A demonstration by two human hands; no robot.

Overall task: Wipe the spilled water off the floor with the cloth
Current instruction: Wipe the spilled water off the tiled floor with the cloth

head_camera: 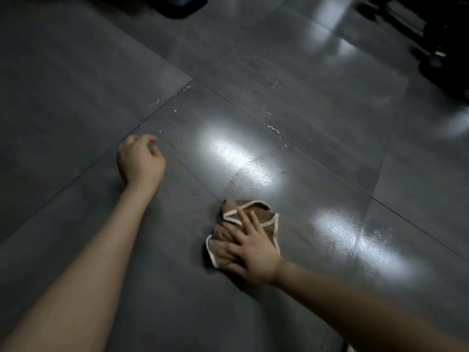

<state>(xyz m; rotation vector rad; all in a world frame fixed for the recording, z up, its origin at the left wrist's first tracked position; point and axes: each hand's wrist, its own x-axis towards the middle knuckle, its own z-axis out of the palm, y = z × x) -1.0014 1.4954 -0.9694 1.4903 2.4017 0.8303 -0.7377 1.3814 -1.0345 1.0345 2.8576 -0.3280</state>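
A crumpled brown cloth (256, 212) with a pale edge lies on the dark grey tiled floor (76, 97), low and right of centre. My right hand (250, 252) lies flat on top of it, fingers spread, pressing it to the floor. My left hand (139, 161) hovers above the floor to the upper left, fingers loosely curled, holding nothing. A thin wet film (243, 161) shines just beyond the cloth, and small water beads (274, 128) dot the tile joints farther off.
Another wet, shiny patch (355, 240) lies right of the cloth. A dark object (182, 6) sits at the top edge, and black equipment (441, 52) stands at the top right corner.
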